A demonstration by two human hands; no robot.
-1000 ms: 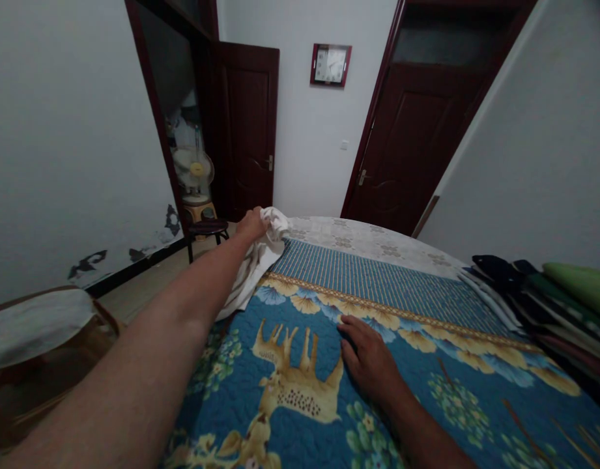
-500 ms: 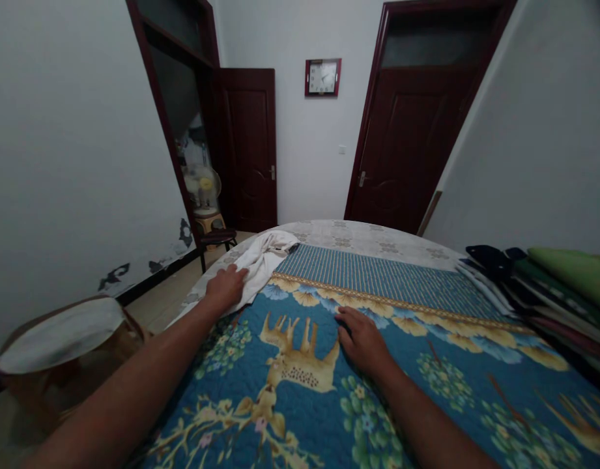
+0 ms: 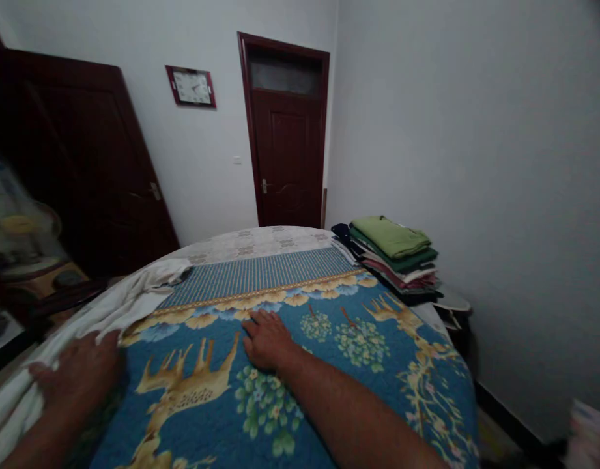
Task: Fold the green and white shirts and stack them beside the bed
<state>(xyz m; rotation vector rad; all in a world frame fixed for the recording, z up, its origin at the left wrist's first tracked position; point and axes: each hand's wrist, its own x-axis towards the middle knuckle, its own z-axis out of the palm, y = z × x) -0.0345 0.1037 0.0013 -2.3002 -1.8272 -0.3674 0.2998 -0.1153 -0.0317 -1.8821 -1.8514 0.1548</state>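
A blue quilted cloth (image 3: 192,417) printed with tan deer, flowers and leaves, with a striped band along its far side, covers much of the round table. My right hand (image 3: 268,339) rests palm down on it, fingers slightly bent and holding nothing. At the left, my left hand (image 3: 82,368) is blurred, its thumb apart from the fingers. It lies over the border between the blue cloth and a crumpled white cloth (image 3: 133,293); I see no fold pinched in it. The white cloth stretches along the table's left edge towards me.
Folded clothes (image 3: 392,244), light green on top, are stacked at the table's right rear. A pale patterned tablecloth (image 3: 241,242) shows along the far rim. Beyond are a closed dark red door (image 3: 290,156), another door (image 3: 85,150) at left, and a blurred fan (image 3: 21,228).
The view has turned right, bringing the whole clothes stack into sight. My left hand has come back nearer to me along the white cloth, which now trails further down the left edge. My right hand stays on the blue cloth.
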